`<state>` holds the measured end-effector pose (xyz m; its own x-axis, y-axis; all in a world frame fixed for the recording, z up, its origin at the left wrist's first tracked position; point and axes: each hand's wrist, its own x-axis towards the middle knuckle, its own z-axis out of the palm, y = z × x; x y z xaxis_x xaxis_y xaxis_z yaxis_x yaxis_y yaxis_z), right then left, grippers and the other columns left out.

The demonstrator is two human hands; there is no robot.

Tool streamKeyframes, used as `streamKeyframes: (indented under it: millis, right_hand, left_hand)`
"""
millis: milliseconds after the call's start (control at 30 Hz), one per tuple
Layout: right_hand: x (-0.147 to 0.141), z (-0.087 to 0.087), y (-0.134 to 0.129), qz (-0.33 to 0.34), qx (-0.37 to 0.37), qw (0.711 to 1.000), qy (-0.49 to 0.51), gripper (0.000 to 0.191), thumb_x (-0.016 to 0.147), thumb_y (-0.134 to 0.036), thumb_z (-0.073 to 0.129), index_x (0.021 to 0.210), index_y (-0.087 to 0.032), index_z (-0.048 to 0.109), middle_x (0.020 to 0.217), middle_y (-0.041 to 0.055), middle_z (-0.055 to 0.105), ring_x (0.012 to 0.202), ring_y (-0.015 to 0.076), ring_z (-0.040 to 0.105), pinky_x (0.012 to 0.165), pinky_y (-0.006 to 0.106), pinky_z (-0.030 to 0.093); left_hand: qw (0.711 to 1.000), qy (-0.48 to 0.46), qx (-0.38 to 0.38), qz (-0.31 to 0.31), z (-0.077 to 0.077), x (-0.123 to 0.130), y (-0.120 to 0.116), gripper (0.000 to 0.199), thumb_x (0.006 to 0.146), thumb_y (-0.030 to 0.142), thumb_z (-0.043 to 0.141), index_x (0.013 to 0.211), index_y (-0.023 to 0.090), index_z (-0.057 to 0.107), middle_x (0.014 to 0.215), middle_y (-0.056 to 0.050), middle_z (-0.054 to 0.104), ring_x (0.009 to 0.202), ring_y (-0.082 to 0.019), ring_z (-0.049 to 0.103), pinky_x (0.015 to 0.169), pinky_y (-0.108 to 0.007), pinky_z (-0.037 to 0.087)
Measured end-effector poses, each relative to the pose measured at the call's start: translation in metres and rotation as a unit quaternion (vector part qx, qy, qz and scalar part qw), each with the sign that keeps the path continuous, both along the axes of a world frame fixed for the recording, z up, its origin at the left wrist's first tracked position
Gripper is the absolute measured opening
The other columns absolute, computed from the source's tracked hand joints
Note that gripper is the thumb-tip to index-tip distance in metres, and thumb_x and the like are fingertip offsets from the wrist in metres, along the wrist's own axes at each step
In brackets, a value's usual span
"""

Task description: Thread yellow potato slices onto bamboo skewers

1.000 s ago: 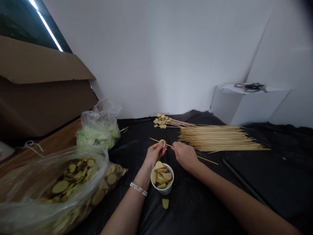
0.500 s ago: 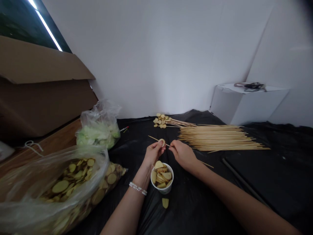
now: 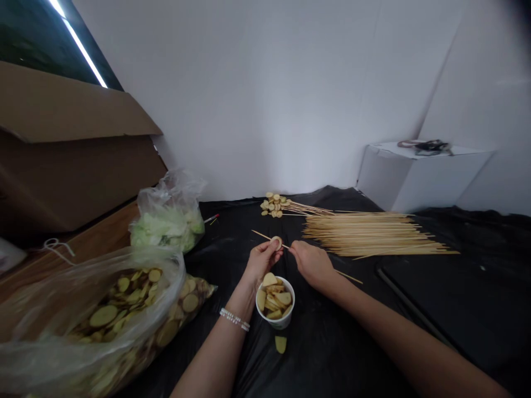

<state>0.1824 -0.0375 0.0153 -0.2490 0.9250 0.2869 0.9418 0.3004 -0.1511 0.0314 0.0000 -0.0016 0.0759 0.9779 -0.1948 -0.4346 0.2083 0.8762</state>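
My left hand (image 3: pixel 260 262) is closed, pinching a round potato slice (image 3: pixel 277 242) between thumb and fingers. A thin wooden skewer (image 3: pixel 261 235) runs through the slice, its pointed end sticking out to the left. My right hand (image 3: pixel 313 264) is shut on the same skewer just right of the slice, and the skewer's other end (image 3: pixel 350 277) shows beyond the wrist. Below my hands stands a white paper cup (image 3: pixel 292 303) filled with cut potato slices (image 3: pixel 274 301). One loose potato piece (image 3: pixel 281 345) lies in front of the cup.
Bare skewers (image 3: pixel 373 235) lie in a wide pile at back right, beside finished potato skewers (image 3: pixel 272 204). A plastic bag (image 3: pixel 178 276) of potato slices and a bag of pale green vegetables (image 3: pixel 166 224) sit left, near a cardboard box (image 3: pixel 74 177). A white box (image 3: pixel 427 177) stands back right.
Almost nothing differs. My right hand has shifted very slightly to the right along the skewer, while my left hand still pinches the slice.
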Motion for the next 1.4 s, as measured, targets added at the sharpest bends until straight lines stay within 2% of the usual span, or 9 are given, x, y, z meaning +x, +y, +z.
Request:
streamKeyframes:
  millis: [200,500,667,833,933,1000,1067,1200,1400]
  right_hand:
    - [0.000,-0.001,-0.002,0.006,0.038,0.999,-0.022,0.028,0.098,-0.030,0.028,0.097,-0.019,0.053,0.095,0.0065,0.062,0.082,0.0164,0.059,0.059,0.026,0.032]
    - [0.002,0.005,0.001,-0.006,-0.068,0.997,0.030,0.028,0.097,-0.031,0.029,0.093,-0.020,0.054,0.090,0.0042,0.067,0.083,0.0163,0.062,0.062,0.025,0.033]
    - [0.000,0.004,0.000,-0.014,-0.064,0.998,0.018,0.028,0.098,-0.032,0.028,0.095,-0.020,0.054,0.093,0.0046,0.067,0.083,0.0164,0.063,0.062,0.024,0.034]
    - [-0.001,0.003,0.000,-0.021,-0.061,0.998,-0.008,0.030,0.098,-0.034,0.027,0.097,-0.020,0.054,0.092,0.0053,0.066,0.082,0.0174,0.064,0.062,0.025,0.037]
    - [-0.001,0.002,0.001,-0.011,-0.068,0.998,-0.011,0.030,0.098,-0.034,0.027,0.097,-0.020,0.054,0.094,0.0060,0.066,0.085,0.0172,0.065,0.064,0.025,0.039]
    - [0.000,0.002,0.002,-0.010,-0.062,0.998,-0.009,0.030,0.098,-0.033,0.027,0.097,-0.020,0.054,0.095,0.0061,0.066,0.085,0.0174,0.065,0.064,0.025,0.039]
    - [0.001,0.002,0.002,-0.012,-0.051,0.999,-0.007,0.029,0.097,-0.032,0.028,0.097,-0.020,0.054,0.094,0.0054,0.067,0.085,0.0180,0.065,0.064,0.026,0.040]
    - [0.002,0.003,0.002,-0.012,-0.044,0.999,-0.007,0.029,0.097,-0.032,0.028,0.098,-0.021,0.054,0.093,0.0051,0.067,0.084,0.0188,0.065,0.064,0.026,0.041]
    - [0.002,0.004,0.001,-0.004,-0.041,0.999,-0.008,0.030,0.097,-0.032,0.028,0.098,-0.020,0.055,0.093,0.0062,0.067,0.083,0.0187,0.065,0.064,0.025,0.041]
  left_hand:
    - [1.000,0.001,-0.007,0.009,0.004,0.001,-0.003,0.031,0.054,0.028,0.084,0.074,0.007,0.071,0.066,-0.005,0.067,0.053,-0.006,0.059,0.051,-0.013,0.047]
    - [0.999,0.029,-0.015,-0.018,0.002,0.003,-0.004,0.033,0.053,0.030,0.085,0.075,0.008,0.071,0.067,-0.006,0.067,0.053,-0.007,0.058,0.050,-0.015,0.045]
    - [0.984,0.174,0.039,-0.023,0.010,-0.013,-0.001,0.032,0.060,0.035,0.079,0.077,0.010,0.070,0.069,-0.006,0.067,0.054,-0.009,0.058,0.050,-0.018,0.043]
    - [0.922,0.337,0.188,0.008,0.051,-0.035,-0.014,0.022,0.062,0.033,0.076,0.067,0.013,0.068,0.062,-0.001,0.062,0.055,-0.009,0.050,0.052,-0.018,0.037]
    - [0.904,0.343,0.212,-0.145,0.077,-0.039,-0.032,0.019,0.065,0.033,0.075,0.066,0.015,0.067,0.069,-0.001,0.062,0.062,-0.011,0.052,0.059,-0.021,0.040]
    - [0.848,0.378,0.258,-0.266,0.087,-0.039,-0.041,0.015,0.065,0.030,0.074,0.068,0.016,0.069,0.079,-0.003,0.063,0.074,-0.014,0.055,0.070,-0.024,0.042]
    - [0.791,0.426,0.296,-0.324,0.091,-0.038,-0.048,0.012,0.066,0.028,0.074,0.072,0.018,0.071,0.084,-0.004,0.063,0.084,-0.016,0.055,0.080,-0.026,0.041]
    - [0.729,0.513,0.317,-0.322,0.092,-0.036,-0.054,0.009,0.067,0.026,0.070,0.073,0.020,0.071,0.085,-0.002,0.064,0.088,-0.016,0.054,0.085,-0.027,0.039]
    - [0.678,0.603,0.329,-0.263,0.094,-0.027,-0.065,0.008,0.064,0.017,0.065,0.069,0.021,0.069,0.087,-0.003,0.063,0.090,-0.018,0.053,0.082,-0.028,0.038]
